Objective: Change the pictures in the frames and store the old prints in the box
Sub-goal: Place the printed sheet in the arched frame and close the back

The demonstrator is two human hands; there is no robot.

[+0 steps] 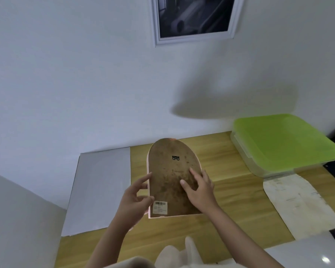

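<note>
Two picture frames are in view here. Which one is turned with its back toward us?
The arch-topped frame held over the wooden table, between the left hand and right hand: it shows brown backing board and a barcode sticker. The white rectangular frame on the wall shows its dark picture.

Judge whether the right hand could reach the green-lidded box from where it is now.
Probably yes: the right hand rests on the frame back, and only bare table lies between it and the box.

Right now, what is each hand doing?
Left hand: fingers curled round the left edge of the arched frame, gripping it.
Right hand: open, straight fingers pressing the frame's brown backing.
</note>
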